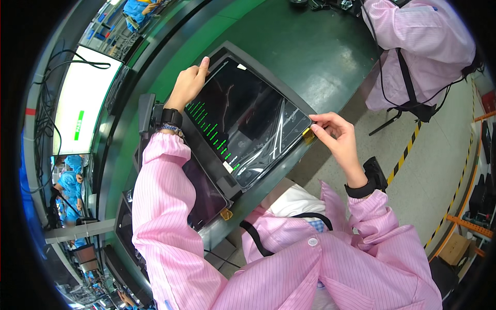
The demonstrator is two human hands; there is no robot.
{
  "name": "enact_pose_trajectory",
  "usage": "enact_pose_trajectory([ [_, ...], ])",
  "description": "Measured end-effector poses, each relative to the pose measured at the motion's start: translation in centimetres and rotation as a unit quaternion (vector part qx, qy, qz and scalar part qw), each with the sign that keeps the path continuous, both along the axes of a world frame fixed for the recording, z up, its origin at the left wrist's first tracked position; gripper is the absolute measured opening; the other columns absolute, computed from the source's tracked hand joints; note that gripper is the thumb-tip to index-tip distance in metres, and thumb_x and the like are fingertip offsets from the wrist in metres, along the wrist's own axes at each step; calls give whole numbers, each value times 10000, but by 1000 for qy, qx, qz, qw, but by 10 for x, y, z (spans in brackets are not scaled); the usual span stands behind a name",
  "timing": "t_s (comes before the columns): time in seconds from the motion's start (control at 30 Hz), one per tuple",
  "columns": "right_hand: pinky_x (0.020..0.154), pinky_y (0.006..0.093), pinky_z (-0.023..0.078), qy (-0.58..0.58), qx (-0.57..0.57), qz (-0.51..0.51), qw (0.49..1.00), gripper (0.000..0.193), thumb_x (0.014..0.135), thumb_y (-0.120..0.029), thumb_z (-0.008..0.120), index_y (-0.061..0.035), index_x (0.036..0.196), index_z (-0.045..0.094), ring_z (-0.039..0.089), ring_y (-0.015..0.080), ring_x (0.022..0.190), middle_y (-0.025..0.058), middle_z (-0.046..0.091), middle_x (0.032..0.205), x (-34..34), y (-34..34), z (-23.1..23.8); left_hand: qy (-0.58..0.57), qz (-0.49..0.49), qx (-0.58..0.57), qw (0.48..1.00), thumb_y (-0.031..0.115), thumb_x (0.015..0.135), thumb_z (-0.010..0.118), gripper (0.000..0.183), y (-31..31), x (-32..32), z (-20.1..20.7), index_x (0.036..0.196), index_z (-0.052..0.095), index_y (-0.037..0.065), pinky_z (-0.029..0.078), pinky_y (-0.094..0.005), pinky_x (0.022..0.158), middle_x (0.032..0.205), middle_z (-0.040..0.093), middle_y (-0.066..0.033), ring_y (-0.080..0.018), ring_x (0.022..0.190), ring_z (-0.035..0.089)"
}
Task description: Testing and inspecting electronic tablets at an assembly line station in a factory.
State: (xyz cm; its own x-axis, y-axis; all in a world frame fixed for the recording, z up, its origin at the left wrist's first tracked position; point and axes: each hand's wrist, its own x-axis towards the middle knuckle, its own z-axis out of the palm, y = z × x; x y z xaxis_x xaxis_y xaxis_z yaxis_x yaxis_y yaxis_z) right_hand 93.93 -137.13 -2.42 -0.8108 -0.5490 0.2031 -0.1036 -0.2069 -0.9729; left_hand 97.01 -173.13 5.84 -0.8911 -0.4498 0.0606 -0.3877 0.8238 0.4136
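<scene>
Centrally, a black, rectangular, glass-fronted panel [248, 119] showing rows of green text lies face up in a dark, flat-rimmed tray [266, 80] on a glossy green worktop [320, 57]. The panel serves as reference for all positions below. Bright streaks cross its near right part; reflection and clear film cannot be told apart.

The left hand [189, 85] is at the panel's far left edge, fingers curled and thumb extended; whether it grips the edge cannot be told. The right hand [338, 138] is at the right corner, thumb and forefinger brought near each other beside a small yellow tab [308, 132]; a firm hold cannot be confirmed.

Near left of the panel, a second dark, flat panel [201, 194] is partly covered by the left sleeve [165, 201], pink with thin stripes. Well left of the panel stands a bright white monitor [82, 103], its far end crossed by black cables [85, 63]. Beyond the panel to the right is a co-worker in pink striped clothing [413, 31].
</scene>
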Motion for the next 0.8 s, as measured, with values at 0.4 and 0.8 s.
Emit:
enact_pose_trajectory([
  [0.4, 552, 200, 309, 120, 46, -45, 991, 378, 729, -37, 656, -107, 1100, 655, 472, 53, 668, -25, 516, 704, 11, -3, 8, 8, -4, -3, 1000, 577, 908, 299, 714, -1, 3, -3, 857, 666, -33, 447, -393, 795, 811, 632, -247, -379, 849, 604],
  [0.8, 522, 186, 283, 79, 49, -84, 992, 365, 711, -14, 689, -131, 1056, 679, 406, 20, 611, -50, 466, 679, 11, -5, 5, 3, 1, 9, 1000, 587, 910, 272, 745, 10, -2, 7, 860, 659, -48, 439, -394, 826, 830, 630, -254, -391, 871, 597],
])
